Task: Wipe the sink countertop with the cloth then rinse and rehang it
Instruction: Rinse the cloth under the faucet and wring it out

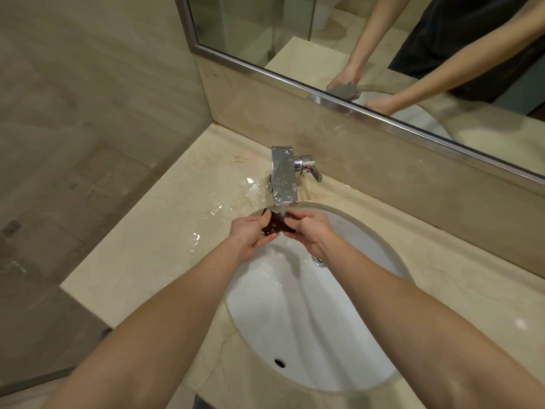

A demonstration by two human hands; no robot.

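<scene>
A single head-worn wide-angle camera looked forward and steeply down from above the bench [141, 255], close over the sink [339, 335], with both forearms reaching away from the lens. The faucet [283, 175] sat mid-frame; the mirror [368, 39] crossed the upper right, tilted by lens distortion.
</scene>
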